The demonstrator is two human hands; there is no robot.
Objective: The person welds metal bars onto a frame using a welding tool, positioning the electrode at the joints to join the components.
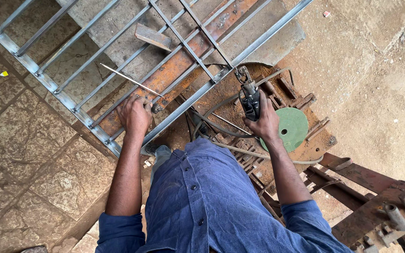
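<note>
Right grip (264,122) closed round black welding electrode holder (250,99), long axis running up and slightly left, clamp end pointing at grey steel grille (48,82). Left grip (134,115) closed on thin welding rod (130,79), pressed down on grille bar beside rusty orange beam (183,58); rod slanting up-left, far tip away from body. Green disc (294,126) lying just right of right hand, on rusty scrap. Cables (221,129) curving below holder.
</note>
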